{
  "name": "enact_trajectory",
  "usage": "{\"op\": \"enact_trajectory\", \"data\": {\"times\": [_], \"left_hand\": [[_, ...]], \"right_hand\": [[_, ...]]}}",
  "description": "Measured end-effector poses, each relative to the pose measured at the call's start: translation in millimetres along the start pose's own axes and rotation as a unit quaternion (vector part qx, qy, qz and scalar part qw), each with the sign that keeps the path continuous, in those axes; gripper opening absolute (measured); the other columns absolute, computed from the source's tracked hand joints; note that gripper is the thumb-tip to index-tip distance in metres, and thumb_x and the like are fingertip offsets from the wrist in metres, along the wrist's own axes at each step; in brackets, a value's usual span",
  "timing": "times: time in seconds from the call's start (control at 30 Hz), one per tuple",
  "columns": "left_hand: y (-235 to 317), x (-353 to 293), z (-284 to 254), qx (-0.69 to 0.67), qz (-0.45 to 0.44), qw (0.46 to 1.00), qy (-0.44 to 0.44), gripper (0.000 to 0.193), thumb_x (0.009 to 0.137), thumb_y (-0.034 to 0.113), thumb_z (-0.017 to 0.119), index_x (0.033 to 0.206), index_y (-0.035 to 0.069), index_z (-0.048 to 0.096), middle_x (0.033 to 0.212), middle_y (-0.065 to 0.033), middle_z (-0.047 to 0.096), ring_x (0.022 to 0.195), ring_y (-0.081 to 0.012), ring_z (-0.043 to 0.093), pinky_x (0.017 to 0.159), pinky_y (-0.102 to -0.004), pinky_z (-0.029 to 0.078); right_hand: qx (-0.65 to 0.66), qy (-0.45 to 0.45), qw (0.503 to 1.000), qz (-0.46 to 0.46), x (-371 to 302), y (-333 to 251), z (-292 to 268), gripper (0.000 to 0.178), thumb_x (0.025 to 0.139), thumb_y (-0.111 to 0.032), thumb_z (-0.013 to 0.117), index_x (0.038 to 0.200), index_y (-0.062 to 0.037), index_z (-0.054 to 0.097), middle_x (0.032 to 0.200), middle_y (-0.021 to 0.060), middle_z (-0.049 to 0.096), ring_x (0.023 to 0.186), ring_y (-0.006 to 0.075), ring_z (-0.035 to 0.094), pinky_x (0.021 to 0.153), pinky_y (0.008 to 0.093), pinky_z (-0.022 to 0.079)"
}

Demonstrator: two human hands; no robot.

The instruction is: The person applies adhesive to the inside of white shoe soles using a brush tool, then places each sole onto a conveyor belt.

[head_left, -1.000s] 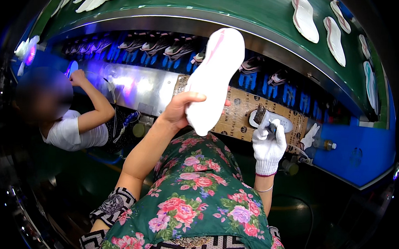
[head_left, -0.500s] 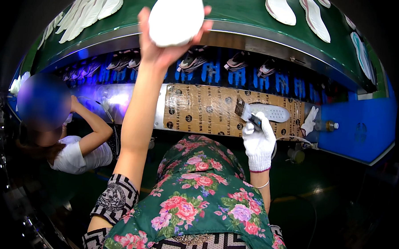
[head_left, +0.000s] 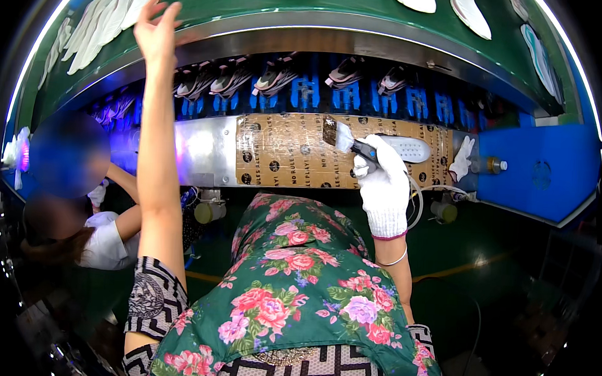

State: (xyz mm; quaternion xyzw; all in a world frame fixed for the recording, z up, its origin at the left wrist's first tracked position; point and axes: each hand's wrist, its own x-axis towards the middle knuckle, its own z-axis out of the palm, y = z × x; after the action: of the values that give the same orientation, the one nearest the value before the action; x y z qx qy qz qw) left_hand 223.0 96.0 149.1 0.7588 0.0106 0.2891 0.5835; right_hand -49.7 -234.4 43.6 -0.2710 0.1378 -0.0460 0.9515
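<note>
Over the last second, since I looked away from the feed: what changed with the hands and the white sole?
The left hand carried the white sole up from chest height to the green upper belt and let go; it is now open and empty at the belt's edge. The sole cannot be picked out among those on the belt. The gloved right hand kept holding the brush by the cardboard-covered ledge.

A: Your right hand [head_left: 383, 191] wears a white knit glove; your left hand [head_left: 155, 30] is bare. Apron [head_left: 297, 282]?

B: Green, with pink and red flowers. Your sleeve [head_left: 150, 295] is a black-and-white geometric print.

A: Conveyor?

B: Green belt [head_left: 255, 1] carrying white insoles [head_left: 96, 28]. The panel [head_left: 289, 150] below is brown with black round marks, and the cabinet [head_left: 550, 165] is blue.
</note>
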Motion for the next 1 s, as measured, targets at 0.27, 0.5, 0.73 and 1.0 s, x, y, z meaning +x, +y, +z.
{"op": "enact_trajectory", "data": {"times": [0.27,0.5,0.73,1.0], "left_hand": [[-81,90,-113,0.444,0.204,0.873,-0.006,0.031,0.082,0.028,0.076,0.108,0.011,0.074,0.114,-0.0198,0.06,0.102,-0.0326,0.066,0.088,-0.0397,0.053],[-46,-15,-138,0.033,0.204,0.968,0.145,0.014,0.091,0.008,0.072,0.098,0.002,0.061,0.111,-0.0118,0.062,0.097,-0.0161,0.061,0.085,-0.0288,0.052],[-12,-130,-173,-0.128,-0.045,0.982,0.133,0.038,0.092,0.007,0.051,0.13,0.001,0.054,0.119,-0.0162,0.063,0.101,-0.0262,0.067,0.089,-0.0363,0.056],[-22,-279,-39,-0.294,-0.405,0.841,-0.205,0.049,0.1,0.031,0.043,0.137,-0.001,0.05,0.115,-0.0183,0.066,0.106,-0.0269,0.067,0.092,-0.0396,0.055]], "right_hand": [[-0.076,-0.076,0.994,0.029,12,8,26,0.033,0.09,-0.009,0.067,0.116,0.011,0.064,0.1,0.0193,0.07,0.08,0.0238,0.067,0.066,0.029,0.052],[-0.158,-0.085,0.983,0.031,10,2,48,0.03,0.087,-0.003,0.07,0.114,0.009,0.067,0.096,0.0177,0.072,0.079,0.0199,0.068,0.066,0.025,0.052],[-0.196,-0.127,0.972,0.008,9,-4,66,0.027,0.084,-0.002,0.072,0.11,0.0065,0.07,0.096,0.0159,0.073,0.077,0.018,0.068,0.065,0.0244,0.051],[-0.331,-0.169,0.928,-0.007,-3,9,76,0.019,0.085,-0.002,0.074,0.104,0.0014,0.073,0.095,0.0082,0.073,0.078,0.0108,0.066,0.066,0.0217,0.05]]}}
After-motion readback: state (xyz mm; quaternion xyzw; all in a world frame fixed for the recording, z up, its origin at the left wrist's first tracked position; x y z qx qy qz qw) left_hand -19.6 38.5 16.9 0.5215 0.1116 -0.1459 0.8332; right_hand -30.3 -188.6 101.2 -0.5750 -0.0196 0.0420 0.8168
